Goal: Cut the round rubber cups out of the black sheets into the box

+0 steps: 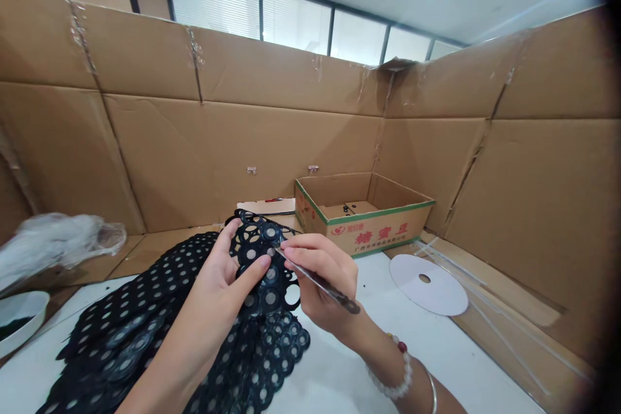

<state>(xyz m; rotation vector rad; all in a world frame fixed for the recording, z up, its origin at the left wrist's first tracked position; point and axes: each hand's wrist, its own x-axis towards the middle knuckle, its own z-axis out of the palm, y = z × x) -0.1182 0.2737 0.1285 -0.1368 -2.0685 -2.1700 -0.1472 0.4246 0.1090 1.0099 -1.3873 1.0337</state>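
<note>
Black fabric point(262, 362) with a pattern of rings and pale dots spreads over the table. Its raised part is gripped by my left hand point(228, 278), thumb pressed on the front and the other fingers partly hidden behind. My right hand point(325, 272) is closed around a slim metal tool point(323, 284), which could be tweezers; its exact kind is unclear. The tool's pointed tip meets the fabric just right of my left thumb. Some rings there are open holes, while others are filled.
Behind the fabric stands an open cardboard box point(373, 231) with small black rings inside. A white disc point(429, 284) lies to its right. On the left are a white bowl point(36, 320) with dark contents and a clear plastic bag point(72, 242). Cardboard walls point(272, 136) enclose the table.
</note>
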